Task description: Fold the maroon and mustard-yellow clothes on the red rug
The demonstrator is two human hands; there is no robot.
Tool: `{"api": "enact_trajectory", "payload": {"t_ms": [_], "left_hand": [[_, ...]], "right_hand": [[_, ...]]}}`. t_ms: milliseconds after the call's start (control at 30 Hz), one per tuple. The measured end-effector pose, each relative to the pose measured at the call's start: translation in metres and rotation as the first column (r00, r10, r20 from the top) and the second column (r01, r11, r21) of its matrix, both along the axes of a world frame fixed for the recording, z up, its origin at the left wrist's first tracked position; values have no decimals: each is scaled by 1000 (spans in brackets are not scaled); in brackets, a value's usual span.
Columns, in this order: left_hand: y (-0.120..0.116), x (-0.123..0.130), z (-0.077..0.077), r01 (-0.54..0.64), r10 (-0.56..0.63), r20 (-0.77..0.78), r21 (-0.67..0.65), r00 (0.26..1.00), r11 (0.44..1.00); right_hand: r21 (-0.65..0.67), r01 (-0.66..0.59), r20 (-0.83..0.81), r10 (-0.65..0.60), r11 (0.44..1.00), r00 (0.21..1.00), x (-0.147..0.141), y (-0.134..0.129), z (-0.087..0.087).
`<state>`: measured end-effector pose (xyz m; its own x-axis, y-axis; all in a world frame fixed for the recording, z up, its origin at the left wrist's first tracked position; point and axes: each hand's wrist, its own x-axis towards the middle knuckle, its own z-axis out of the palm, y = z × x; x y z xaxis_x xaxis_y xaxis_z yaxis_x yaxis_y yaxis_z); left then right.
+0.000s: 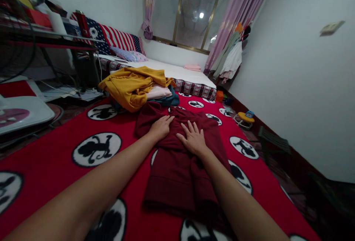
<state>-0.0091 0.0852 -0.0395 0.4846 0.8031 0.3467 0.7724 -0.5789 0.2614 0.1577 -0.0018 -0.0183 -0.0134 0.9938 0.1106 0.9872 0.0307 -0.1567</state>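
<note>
A dark maroon garment (172, 181) lies spread on a red blanket (61, 152) patterned with white ovals and black figures. My left hand (161, 127) rests on the upper left part of the garment, its fingers pointing away from me and not wrapped round anything. To its right, my right hand (192, 138) lies flat on the same cloth with the fingers spread. Just beyond the garment sits a pile of clothes, with a mustard yellow one (133, 85) on top, a pale pink one (159, 91) and a teal one (169, 99) beneath.
A low bed (166, 67) with pillows stands below the window. At the left are a cluttered desk (50, 37) and a white and pink chair seat (24, 113). Along the right wall are a yellow stool (246, 117) and a dark folding stool (273, 140).
</note>
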Motion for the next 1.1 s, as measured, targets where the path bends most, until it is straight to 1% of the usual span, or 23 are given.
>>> {"api": "enact_trajectory", "payload": {"t_ms": [100, 167, 233, 300, 333, 367, 400, 433, 467, 500, 533, 567, 600, 633, 667, 733, 800, 867, 900, 933, 1000, 1033, 1100], "left_hand": [[-5, -6, 1, 16, -19, -61, -38, 998, 999], [-11, -15, 2, 51, -56, -95, -56, 994, 997], [-21, -30, 4, 98, -104, -112, -58, 988, 993], [-34, -49, 10, 150, -155, -115, -52, 981, 987], [-40, -60, 14, 159, -162, -110, -37, 981, 987], [-45, -71, 19, 143, -143, -98, -4, 985, 990], [-49, -82, 25, 91, -87, -79, 50, 993, 995], [-51, -93, 30, 2, 3, -48, 117, 999, 993], [-51, -103, 34, -114, 117, -5, 181, 993, 977], [-48, -113, 37, -242, 237, 46, 218, 970, 946], [-44, -121, 39, -352, 340, 92, 209, 936, 912], [-38, -129, 38, -429, 415, 120, 148, 902, 891], [-31, -135, 37, -471, 461, 131, 58, 878, 880], [-25, -139, 34, -477, 478, 131, -40, 868, 878], [-18, -142, 30, -459, 473, 128, -128, 872, 879], [-9, -143, 23, -382, 422, 132, -247, 897, 890], [-5, -138, 18, -323, 383, 161, -306, 909, 895], [-4, -128, 21, -300, 386, 223, -338, 895, 892], [-4, -121, 25, -300, 397, 276, -333, 875, 894], [-3, -113, 31, -305, 408, 335, -318, 849, 898], [-1, -92, 50, -323, 413, 446, -266, 794, 908], [-1, -80, 62, -335, 409, 487, -234, 772, 913], [-4, -49, 88, -316, 342, 552, -146, 760, 938]], "right_hand": [[64, -2, -70, 6, 998, 998, 4, -1, -3], [142, -5, -173, 30, 990, 984, 7, -3, -4], [230, 5, -288, 63, 973, 955, 11, -4, -5], [294, 20, -362, 92, 956, 928, 13, -5, -6], [314, 24, -378, 101, 949, 920, 13, -6, -7], [326, 25, -383, 108, 945, 918, 13, -5, -7], [334, 23, -382, 113, 942, 917, 13, -5, -8], [338, 19, -377, 117, 941, 919, 13, -5, -8], [340, 17, -374, 118, 940, 920, 13, -4, -8], [341, 16, -372, 120, 940, 920, 12, -4, -8], [344, 14, -372, 122, 939, 920, 13, -3, -8], [350, 13, -374, 127, 937, 919, 13, -3, -8], [359, 12, -379, 134, 933, 916, 13, -3, -9], [372, 13, -386, 142, 928, 911, 14, -2, -9], [385, 15, -397, 151, 923, 905, 15, -2, -9], [408, 27, -425, 164, 912, 890, 15, -2, -8], [425, 42, -454, 173, 904, 874, 15, -3, -7], [446, 49, -481, 193, 894, 855, 14, -4, -6], [458, 51, -501, 210, 887, 840, 13, -5, -6], [470, 58, -531, 230, 880, 816, 13, -5, -5], [488, 99, -620, 265, 867, 738, 14, -3, -5], [488, 135, -674, 274, 863, 686, 15, -2, -4], [451, 230, -791, 266, 863, 551, 22, 2, -2]]}}
